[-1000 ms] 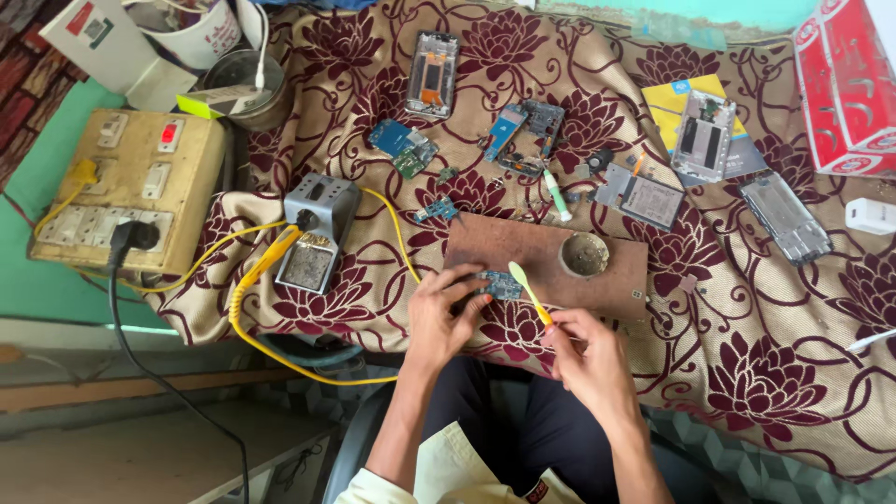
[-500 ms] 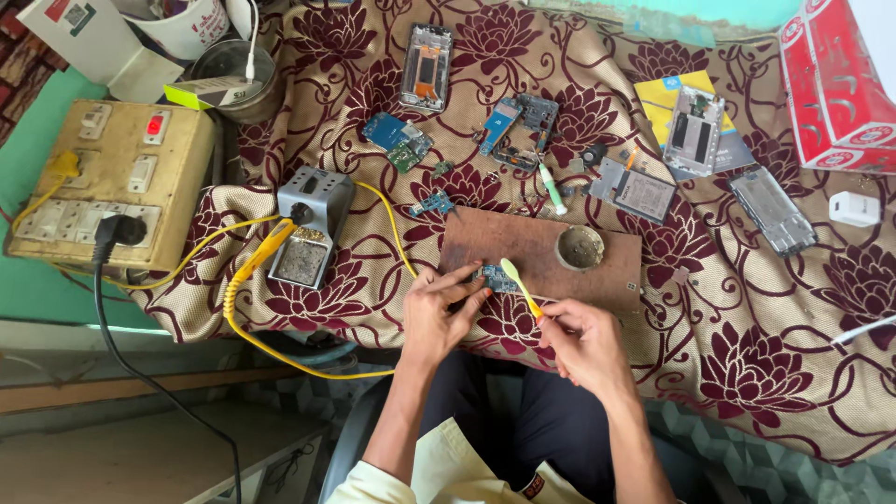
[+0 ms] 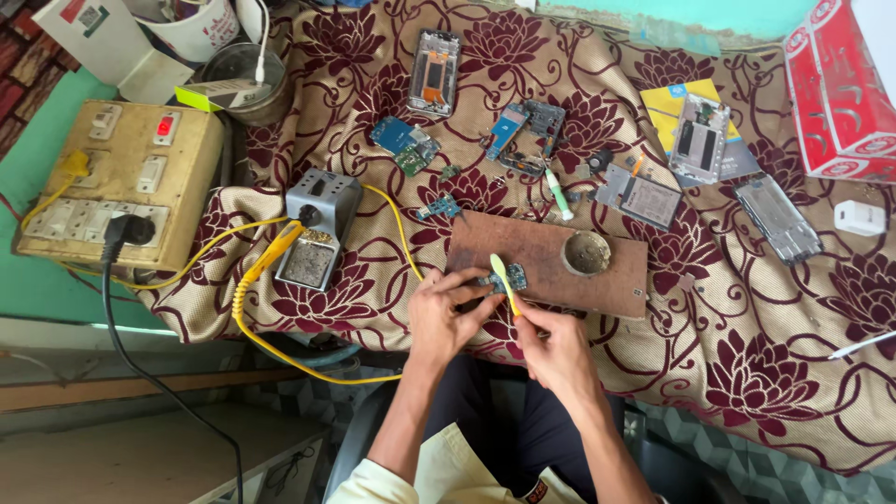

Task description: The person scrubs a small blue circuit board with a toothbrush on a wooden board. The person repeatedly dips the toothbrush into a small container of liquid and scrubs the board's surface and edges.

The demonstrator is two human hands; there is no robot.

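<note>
Circuit board (image 3: 511, 277): I see it too small to read its parts, near edge hidden under my left hand's (image 3: 446, 317) fingers (image 3: 478, 280).
Brush (image 3: 504, 280): handle end lost inside my right hand (image 3: 558, 345).
Red box (image 3: 840, 89): cut off by the picture's edge (top right).
White cup (image 3: 191, 23): cropped at the top.

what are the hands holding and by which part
The right hand pinches a yellow-green toothbrush by its lower handle. The left hand steadies a small blue circuit board at its left edge on the brown wooden block.
</note>
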